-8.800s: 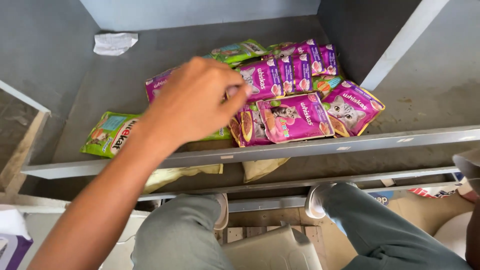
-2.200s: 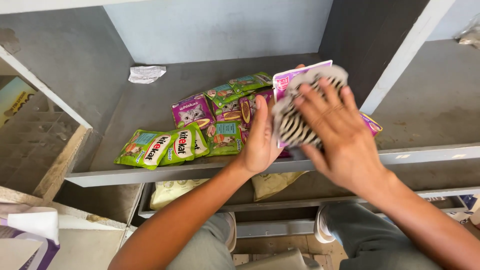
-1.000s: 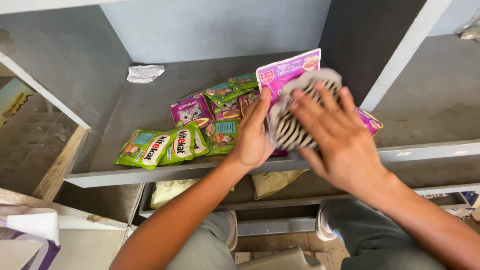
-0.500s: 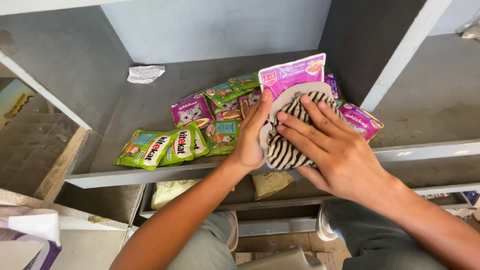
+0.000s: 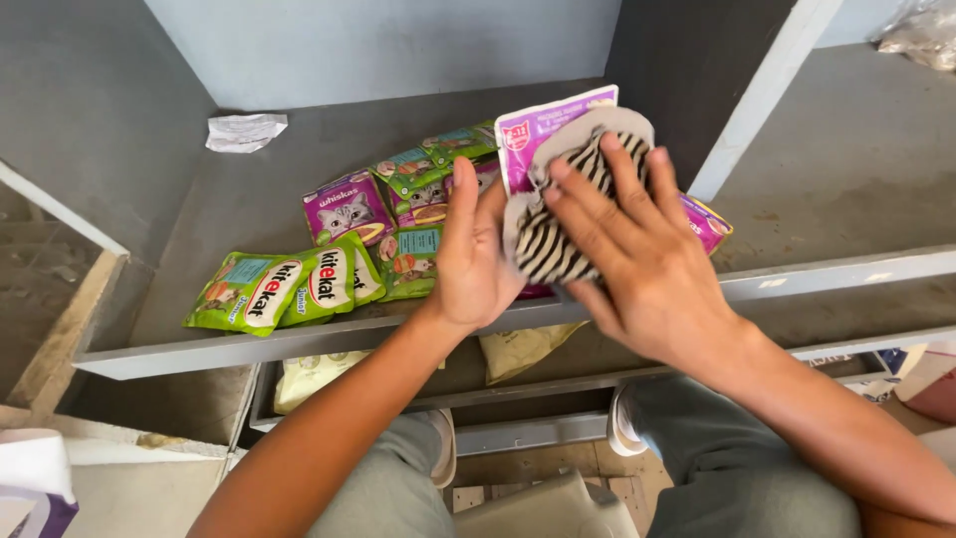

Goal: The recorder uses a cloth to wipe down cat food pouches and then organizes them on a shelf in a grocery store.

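Note:
My left hand (image 5: 471, 261) holds a purple pet food pouch (image 5: 538, 125) upright above the grey shelf (image 5: 239, 214). My right hand (image 5: 637, 249) presses a black-and-white striped cloth (image 5: 553, 234) flat against the face of that pouch, fingers spread over it. Only the top strip of the pouch shows above the cloth. Below and left lie more pouches: a purple one (image 5: 344, 206) with a cat picture and several green ones (image 5: 284, 287) near the shelf's front edge.
A crumpled white paper (image 5: 245, 131) lies at the shelf's back left. Another purple pouch (image 5: 707, 221) pokes out right of my hands. A dark divider (image 5: 687, 90) separates a second shelf bay at right. Pale pouches (image 5: 314, 374) sit on a lower shelf. My knees are below.
The cloth under my right hand has slid down the pouch face and back up a little. My left hand keeps the pouch upright. The pouches on the shelf have not moved.

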